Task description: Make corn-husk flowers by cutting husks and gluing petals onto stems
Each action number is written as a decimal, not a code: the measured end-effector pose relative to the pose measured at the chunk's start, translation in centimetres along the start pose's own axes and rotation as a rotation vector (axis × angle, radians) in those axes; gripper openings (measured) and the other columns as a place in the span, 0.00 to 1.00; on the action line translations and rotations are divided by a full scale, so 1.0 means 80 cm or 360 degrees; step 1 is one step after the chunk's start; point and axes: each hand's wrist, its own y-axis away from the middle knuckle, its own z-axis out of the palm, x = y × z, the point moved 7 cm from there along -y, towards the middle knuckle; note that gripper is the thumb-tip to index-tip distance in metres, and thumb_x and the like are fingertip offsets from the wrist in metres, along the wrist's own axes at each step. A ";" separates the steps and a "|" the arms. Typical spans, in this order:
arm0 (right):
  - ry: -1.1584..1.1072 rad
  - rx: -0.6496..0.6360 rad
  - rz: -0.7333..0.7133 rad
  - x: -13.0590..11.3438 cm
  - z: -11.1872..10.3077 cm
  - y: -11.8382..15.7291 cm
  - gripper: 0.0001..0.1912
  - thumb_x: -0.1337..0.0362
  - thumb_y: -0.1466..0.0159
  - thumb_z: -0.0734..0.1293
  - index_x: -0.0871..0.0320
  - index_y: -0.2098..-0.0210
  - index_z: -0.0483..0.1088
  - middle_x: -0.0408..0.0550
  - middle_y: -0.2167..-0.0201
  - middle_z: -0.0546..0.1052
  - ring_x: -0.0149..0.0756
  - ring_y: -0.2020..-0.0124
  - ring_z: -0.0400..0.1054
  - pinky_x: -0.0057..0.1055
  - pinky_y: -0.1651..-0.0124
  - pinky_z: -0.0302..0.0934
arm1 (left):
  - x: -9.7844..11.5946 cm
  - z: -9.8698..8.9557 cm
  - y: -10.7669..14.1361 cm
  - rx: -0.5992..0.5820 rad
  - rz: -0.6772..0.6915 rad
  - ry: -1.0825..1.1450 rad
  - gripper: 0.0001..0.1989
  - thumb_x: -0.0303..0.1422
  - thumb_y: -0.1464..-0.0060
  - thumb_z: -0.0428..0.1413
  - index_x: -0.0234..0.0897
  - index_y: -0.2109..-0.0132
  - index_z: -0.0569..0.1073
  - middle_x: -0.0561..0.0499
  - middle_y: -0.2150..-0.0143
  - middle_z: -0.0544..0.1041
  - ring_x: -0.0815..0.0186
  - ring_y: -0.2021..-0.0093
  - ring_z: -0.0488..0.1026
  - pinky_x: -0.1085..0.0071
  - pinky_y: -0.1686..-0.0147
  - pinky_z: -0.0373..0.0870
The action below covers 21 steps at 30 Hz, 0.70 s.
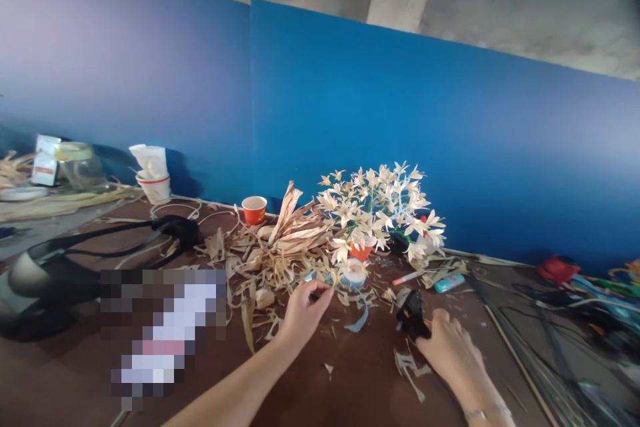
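My left hand is closed in a pinch over the litter of husk pieces. Its thumb and forefinger meet, and what lies between them is too small to make out. To the right, my right hand has its thumb and fingers around the rear of a black tool that looks like a hot glue gun, resting low over the table. Just beyond my left fingertips is a roll of pale blue tape, with a loose strip trailing forward. Behind it stands a bunch of cream husk flowers on green stems.
Dry corn husks lie heaped at centre. An orange paper cup stands behind them. A turquoise packet is right of the flowers. Thin rods and cables lie at right. A black strapped object lies left. A blue panel rises behind.
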 end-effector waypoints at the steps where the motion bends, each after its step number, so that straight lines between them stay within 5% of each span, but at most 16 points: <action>1: 0.0011 -0.0059 0.0015 0.004 0.007 0.003 0.14 0.65 0.49 0.63 0.62 0.63 0.64 0.62 0.64 0.73 0.54 0.59 0.69 0.40 0.65 0.60 | 0.001 0.001 0.000 -0.0016 0.0004 -0.0003 0.12 0.39 0.51 0.52 0.36 0.71 0.75 0.50 0.73 0.75 0.64 0.71 0.70 0.73 0.73 0.62; 6: 0.0044 -0.0077 -0.0093 -0.002 0.026 0.008 0.15 0.68 0.47 0.60 0.63 0.59 0.63 0.62 0.62 0.73 0.54 0.57 0.68 0.42 0.62 0.59 | -0.001 0.001 -0.001 -0.0031 0.0020 -0.0031 0.12 0.39 0.50 0.52 0.36 0.69 0.76 0.50 0.73 0.76 0.63 0.70 0.70 0.72 0.72 0.62; 11: -0.0213 0.0192 -0.0206 -0.010 0.004 0.003 0.13 0.64 0.44 0.60 0.60 0.59 0.64 0.56 0.69 0.75 0.49 0.66 0.71 0.35 0.70 0.59 | -0.003 -0.001 -0.002 0.0015 0.0059 -0.0051 0.12 0.38 0.50 0.51 0.36 0.69 0.76 0.50 0.72 0.76 0.64 0.71 0.69 0.72 0.72 0.61; 16: -0.0926 0.0344 -0.0906 -0.081 -0.030 0.032 0.05 0.66 0.46 0.62 0.55 0.68 0.65 0.46 0.73 0.73 0.37 0.72 0.68 0.28 0.71 0.59 | -0.011 0.001 -0.002 0.0053 0.0025 0.0003 0.12 0.39 0.51 0.52 0.35 0.70 0.75 0.50 0.72 0.75 0.65 0.71 0.68 0.74 0.74 0.60; 21: -0.1040 0.0401 -0.1271 -0.136 -0.032 0.066 0.07 0.73 0.50 0.61 0.56 0.72 0.62 0.44 0.74 0.68 0.33 0.74 0.64 0.26 0.72 0.57 | -0.013 0.001 -0.005 0.0069 0.0071 0.0023 0.12 0.39 0.52 0.53 0.35 0.71 0.76 0.50 0.73 0.75 0.66 0.72 0.68 0.75 0.74 0.60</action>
